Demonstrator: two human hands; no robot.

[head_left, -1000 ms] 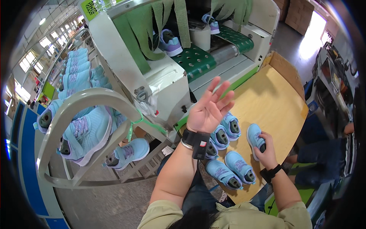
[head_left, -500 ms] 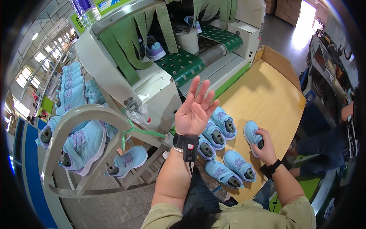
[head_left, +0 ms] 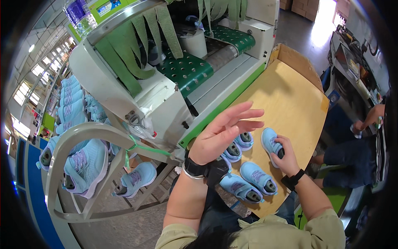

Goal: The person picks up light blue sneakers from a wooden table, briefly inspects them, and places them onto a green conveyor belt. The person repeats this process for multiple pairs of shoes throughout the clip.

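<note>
I'd call this a working shoe factory, with matching light-blue sneakers (head_left: 259, 177) on both table (head_left: 290, 95) and metal rack (head_left: 53, 174), a strip-curtained machine (head_left: 89, 68) with a perforated green conveyor belt (head_left: 186, 71), and stacked cardboard boxes (head_left: 306, 8) beyond.

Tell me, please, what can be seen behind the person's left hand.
Behind the left hand, parts of three light-blue shoes show on the tan table. The hand and black wristband hide the rest of those shoes; anything fully covered there cannot be seen.
</note>
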